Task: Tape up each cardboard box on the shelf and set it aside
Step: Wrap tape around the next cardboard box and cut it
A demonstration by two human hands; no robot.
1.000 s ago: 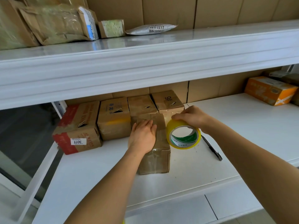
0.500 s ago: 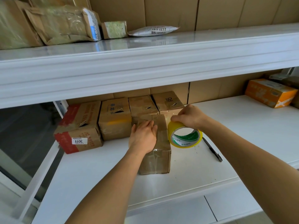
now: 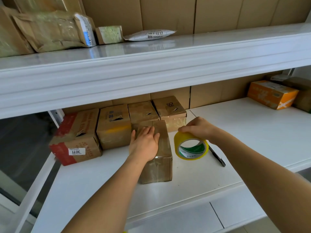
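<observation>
A small brown cardboard box (image 3: 157, 167) stands on the white lower shelf (image 3: 193, 185), pulled forward of the others. My left hand (image 3: 145, 144) lies flat on its top with straight fingers. Just right of the box, my right hand (image 3: 197, 128) grips the upper rim of a yellow tape roll (image 3: 191, 145) standing on edge on the shelf. Behind, several cardboard boxes form a row: a red-printed one (image 3: 75, 138), a second (image 3: 113, 126), a third (image 3: 143, 111) and a fourth (image 3: 170, 110).
A black pen-like tool (image 3: 218, 157) lies on the shelf right of the tape. An orange box (image 3: 271, 95) sits at the far right back. The upper shelf (image 3: 151, 64) overhangs, holding padded parcels (image 3: 52, 31) and a white mailer (image 3: 149, 35).
My right hand has shifted the tape roll slightly away from the box, to the right. My left hand stays flat on the box top.
</observation>
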